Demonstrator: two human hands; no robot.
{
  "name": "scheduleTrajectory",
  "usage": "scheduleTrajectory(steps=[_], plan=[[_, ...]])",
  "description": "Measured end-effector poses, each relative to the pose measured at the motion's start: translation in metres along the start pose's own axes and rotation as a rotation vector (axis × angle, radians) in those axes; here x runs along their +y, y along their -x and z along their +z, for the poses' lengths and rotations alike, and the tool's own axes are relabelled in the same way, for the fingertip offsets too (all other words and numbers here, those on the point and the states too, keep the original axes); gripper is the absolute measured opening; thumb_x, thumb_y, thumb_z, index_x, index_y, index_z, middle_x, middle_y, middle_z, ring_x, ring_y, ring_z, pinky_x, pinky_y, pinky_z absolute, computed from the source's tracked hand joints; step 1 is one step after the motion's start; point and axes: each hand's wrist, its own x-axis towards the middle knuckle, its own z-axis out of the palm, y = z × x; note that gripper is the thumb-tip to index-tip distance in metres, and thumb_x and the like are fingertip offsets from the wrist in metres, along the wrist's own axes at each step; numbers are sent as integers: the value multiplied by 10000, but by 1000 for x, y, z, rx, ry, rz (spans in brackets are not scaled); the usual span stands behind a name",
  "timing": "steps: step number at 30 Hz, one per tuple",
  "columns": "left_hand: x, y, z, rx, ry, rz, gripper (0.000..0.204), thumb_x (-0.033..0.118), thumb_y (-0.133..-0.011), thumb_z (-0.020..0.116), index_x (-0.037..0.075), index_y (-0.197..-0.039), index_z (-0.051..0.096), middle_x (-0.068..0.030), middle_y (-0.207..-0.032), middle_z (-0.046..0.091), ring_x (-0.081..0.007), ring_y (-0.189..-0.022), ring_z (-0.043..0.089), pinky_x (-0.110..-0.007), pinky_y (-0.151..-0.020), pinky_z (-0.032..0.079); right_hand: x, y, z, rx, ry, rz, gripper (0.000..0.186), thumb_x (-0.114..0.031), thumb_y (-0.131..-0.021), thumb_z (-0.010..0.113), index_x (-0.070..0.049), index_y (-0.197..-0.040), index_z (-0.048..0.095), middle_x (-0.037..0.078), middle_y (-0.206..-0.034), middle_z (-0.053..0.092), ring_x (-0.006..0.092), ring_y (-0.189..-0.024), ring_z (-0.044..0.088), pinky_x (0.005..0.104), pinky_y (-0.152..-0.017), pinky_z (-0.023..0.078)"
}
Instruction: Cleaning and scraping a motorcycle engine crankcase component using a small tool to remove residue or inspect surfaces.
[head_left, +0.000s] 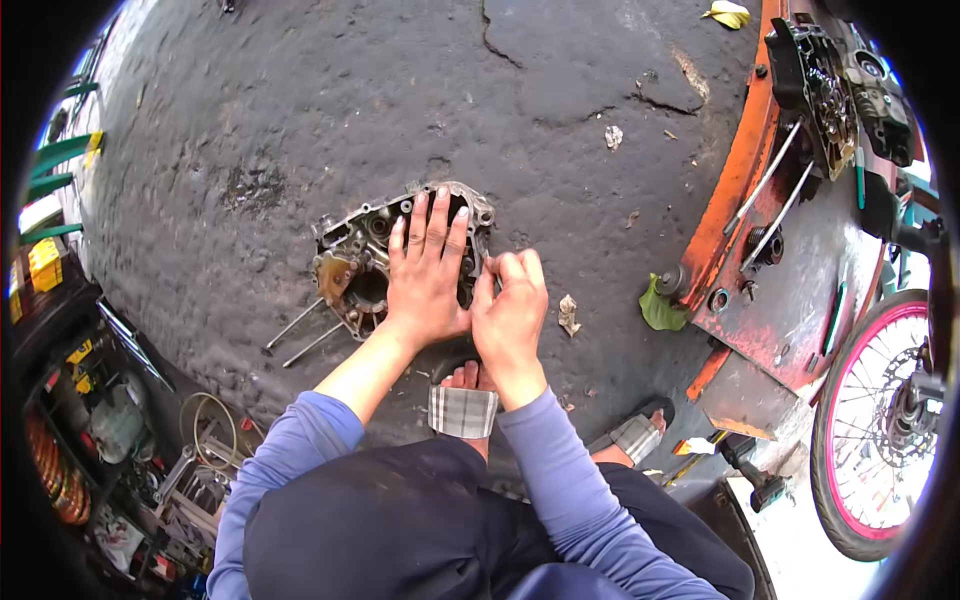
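An engine crankcase half, grey metal with a brownish patch, lies on the dark ground in front of me. Two long studs stick out from its lower left side. My left hand rests flat across it, fingers stretched out and slightly apart, covering much of the middle. At the casing's right edge my right hand is closed, thumb and fingers pinched together. What those fingers hold, if anything, is hidden.
On the right stands an orange metal platform bearing another engine casing with long studs. Beyond it is a motorcycle wheel with a pink rim. Tools and parts fill a rack at left. A green leaf lies by the platform.
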Motion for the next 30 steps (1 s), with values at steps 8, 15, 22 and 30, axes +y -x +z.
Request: scheduleTrajectory(steps=[8, 15, 22, 30], plan=[[5, 5, 0, -8, 9, -3, 933, 374, -881, 711, 32, -1637, 284, -237, -1735, 192, -438, -1613, 156, -584, -1262, 127, -10, -12, 5, 63, 28, -4, 32, 27, -903, 650, 20, -919, 624, 180, -932, 584, 400, -824, 630, 474, -723, 510], [0, -1, -3, 20, 23, 8, 943, 378, -874, 717, 42, -1641, 283, -233, -1738, 188, -438, -1614, 152, -586, -1262, 132, -12, -25, 8, 84, 37, -33, 29, 19, -893, 645, 16, -918, 630, 184, -950, 594, 419, -842, 634, 489, -738, 516], [-2, 0, -2, 24, 8, 13, 948, 370, -859, 716, 35, -1637, 290, -236, -1739, 185, -439, -1613, 156, -587, -1258, 145, -11, -31, 4, 28, 90, -65, 30, -14, -914, 638, 2, -925, 615, 190, -976, 598, 459, -839, 644, 525, -719, 519], [-1, -2, -4, 11, -3, 6, 938, 357, -862, 700, 42, -1641, 283, -236, -1738, 186, -441, -1613, 153, -589, -1256, 148, -6, -28, 5, 1, 99, -93, 26, -10, -917, 632, -6, -921, 606, 196, -967, 595, 464, -850, 647, 531, -712, 519]])
